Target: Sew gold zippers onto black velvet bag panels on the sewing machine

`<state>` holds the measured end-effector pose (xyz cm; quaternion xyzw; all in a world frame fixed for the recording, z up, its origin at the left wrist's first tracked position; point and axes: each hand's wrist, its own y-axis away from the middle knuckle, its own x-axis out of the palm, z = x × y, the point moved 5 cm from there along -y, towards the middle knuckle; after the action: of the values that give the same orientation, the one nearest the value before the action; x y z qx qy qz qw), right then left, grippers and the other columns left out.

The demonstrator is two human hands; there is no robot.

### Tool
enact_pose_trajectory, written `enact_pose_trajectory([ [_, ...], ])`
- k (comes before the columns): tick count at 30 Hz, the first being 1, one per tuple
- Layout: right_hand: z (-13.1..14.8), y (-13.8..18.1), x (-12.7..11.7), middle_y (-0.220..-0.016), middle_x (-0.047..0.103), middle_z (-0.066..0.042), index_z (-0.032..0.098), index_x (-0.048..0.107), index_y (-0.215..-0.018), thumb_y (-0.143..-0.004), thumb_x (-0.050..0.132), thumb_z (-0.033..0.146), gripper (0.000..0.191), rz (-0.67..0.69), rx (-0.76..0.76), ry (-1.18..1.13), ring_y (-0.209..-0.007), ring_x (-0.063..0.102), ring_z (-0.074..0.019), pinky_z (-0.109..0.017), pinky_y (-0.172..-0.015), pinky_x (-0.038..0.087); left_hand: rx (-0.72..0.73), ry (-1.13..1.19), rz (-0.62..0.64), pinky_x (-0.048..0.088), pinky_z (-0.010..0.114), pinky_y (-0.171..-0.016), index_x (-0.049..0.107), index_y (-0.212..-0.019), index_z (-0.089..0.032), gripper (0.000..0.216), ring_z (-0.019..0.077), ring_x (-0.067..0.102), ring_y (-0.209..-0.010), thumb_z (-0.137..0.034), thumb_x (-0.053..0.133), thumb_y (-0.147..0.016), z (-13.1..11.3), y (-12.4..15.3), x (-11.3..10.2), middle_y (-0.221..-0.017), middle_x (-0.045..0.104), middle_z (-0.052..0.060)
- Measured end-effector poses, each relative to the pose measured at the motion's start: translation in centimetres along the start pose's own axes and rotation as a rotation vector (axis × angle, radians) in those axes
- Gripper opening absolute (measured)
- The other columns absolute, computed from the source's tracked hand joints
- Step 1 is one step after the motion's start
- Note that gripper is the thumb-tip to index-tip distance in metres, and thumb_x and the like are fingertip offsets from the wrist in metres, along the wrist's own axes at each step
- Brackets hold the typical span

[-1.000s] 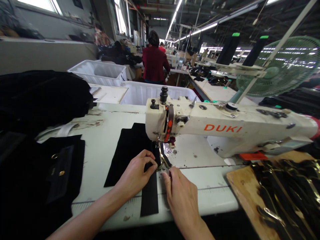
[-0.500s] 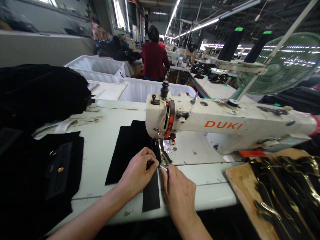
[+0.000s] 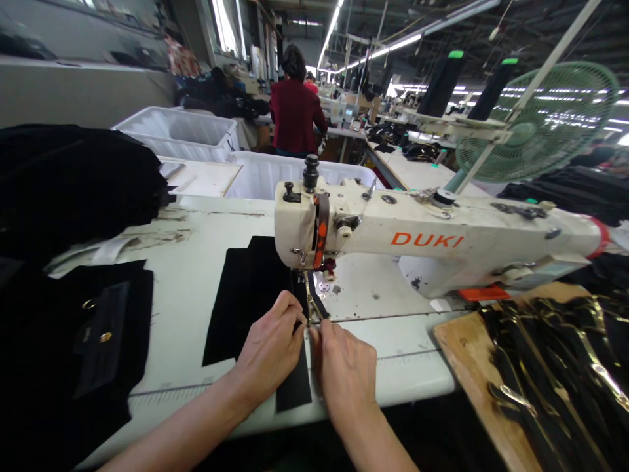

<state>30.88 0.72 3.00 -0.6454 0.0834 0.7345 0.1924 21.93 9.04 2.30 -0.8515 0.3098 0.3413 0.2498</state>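
I pinch the black fabric strip (image 3: 293, 390) with left hand (image 3: 268, 351) and right hand (image 3: 344, 373) both closed on it, flat on the table (image 3: 196, 262) right at the presser foot (image 3: 310, 303) of the DUKI sewing machine (image 3: 422, 239), I judge so its edge lines up there.

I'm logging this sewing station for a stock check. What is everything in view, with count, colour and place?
sewing machine: one, cream, on the table
table: one, off-white, under the machine
fabric panel: one, black, under the needle
black strip: one, black, between the hands
fabric pile: one, black, far left
flap piece: one, black with gold fittings, near left
bins: two, white, behind the table
fan: one, green, upper right
thread cones: two, black with green tops, behind the machine
wooden board: one, brown, right
shiny strips: several, black and gold, on the board
person: one, red jacket, far aisle
left hand: one, bare, on the strip by the needle
right hand: one, bare, beside it, fingertips at the needle
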Motion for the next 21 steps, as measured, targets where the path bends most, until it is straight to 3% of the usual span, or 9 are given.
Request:
enact_pose_trajectory([
  [5,-1.3,0.1,0.3,-0.072,0.068,0.0,0.023,0.058,-0.084,-0.101,0.046,0.034,0.024,0.005,0.039,-0.076,-0.059,0.062,-0.019,-0.03,-0.051,0.016,-0.02,0.063,0.01,0.049,0.031,-0.071,0.059,-0.073,-0.019,0.02,0.0175,0.058,-0.079,-0.023,0.048,-0.089,0.5,-1.2,-0.9,-0.093,0.055,0.004],
  [9,-2.8,0.2,0.1,-0.063,0.062,-0.001,0.021,0.057,-0.081,-0.104,0.029,0.042,0.042,-0.002,0.195,-0.395,-0.059,0.059,-0.0196,-0.028,-0.053,0.023,-0.027,0.097,-0.002,0.05,0.033,-0.077,0.063,-0.077,-0.019,0.022,0.0195,0.059,-0.086,-0.027,0.049,-0.091,0.9,-1.4,-1.5,-0.094,0.058,0.004],
  [12,-3.1,-0.5,0.3,-0.059,0.057,0.001,0.019,0.06,-0.076,-0.095,0.047,0.048,0.037,0.04,0.253,-0.741,-0.057,0.054,-0.0169,-0.025,-0.055,0.029,-0.029,0.114,-0.008,0.05,0.033,-0.076,0.066,-0.078,-0.019,0.021,0.0199,0.06,-0.086,-0.028,0.051,-0.091,1.0,-1.3,-1.6,-0.095,0.06,0.004],
  [14,-2.9,-1.3,0.5,-0.057,0.055,0.003,0.018,0.064,-0.075,-0.088,0.057,0.043,0.029,0.074,0.248,-0.854,-0.055,0.051,-0.0144,-0.023,-0.053,0.031,-0.028,0.124,-0.014,0.05,0.033,-0.077,0.068,-0.08,-0.02,0.019,0.0199,0.061,-0.086,-0.028,0.053,-0.09,0.9,-1.2,-1.7,-0.096,0.06,0.004],
  [17,-2.4,-2.1,0.9,-0.052,0.048,0.005,0.017,0.064,-0.069,-0.084,0.057,0.035,0.025,0.076,0.245,-0.879,-0.051,0.046,-0.0118,-0.021,-0.05,0.03,-0.017,0.137,-0.021,0.049,0.033,-0.081,0.071,-0.084,-0.021,0.016,0.0197,0.061,-0.088,-0.026,0.056,-0.087,0.4,-1.3,-1.6,-0.095,0.06,0.003],
  [21,-1.9,-2.5,1.2,-0.051,0.046,0.006,0.017,0.062,-0.066,-0.08,0.054,0.025,0.018,0.034,0.25,-0.86,-0.049,0.041,-0.0108,-0.021,-0.05,0.029,0.002,0.16,-0.013,0.049,0.027,-0.071,0.069,-0.074,-0.021,0.015,0.0165,0.06,-0.079,-0.022,0.058,-0.084,-0.3,-1.6,-1.7,-0.092,0.06,0.002],
])
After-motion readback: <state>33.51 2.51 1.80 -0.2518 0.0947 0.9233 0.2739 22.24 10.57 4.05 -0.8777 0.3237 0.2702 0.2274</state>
